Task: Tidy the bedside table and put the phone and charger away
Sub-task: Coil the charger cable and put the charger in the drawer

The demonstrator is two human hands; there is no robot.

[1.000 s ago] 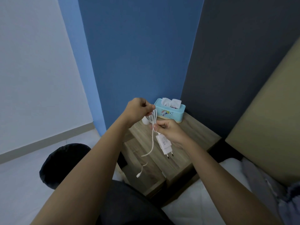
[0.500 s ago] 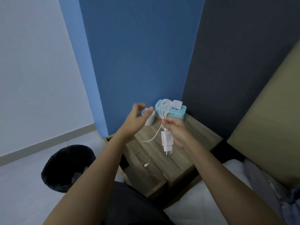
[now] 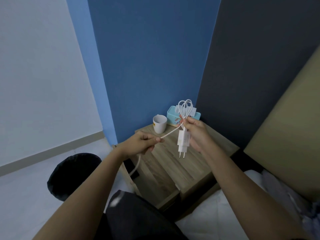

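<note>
Standing in a corner of blue and dark walls, one wooden table (image 3: 199,163) carries one white mug (image 3: 159,123) and one teal tissue box (image 3: 173,116) with tissues protruding. One charger (image 3: 183,142) hangs above it; the right hand (image 3: 194,130) grips its looped cable (image 3: 185,108), the left hand (image 3: 142,144) pinches the loose strand. One black bin (image 3: 72,175) stands on the floor.

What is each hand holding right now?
Left hand: closed on the charger cable.
Right hand: closed on the cable loops and charger.
</note>
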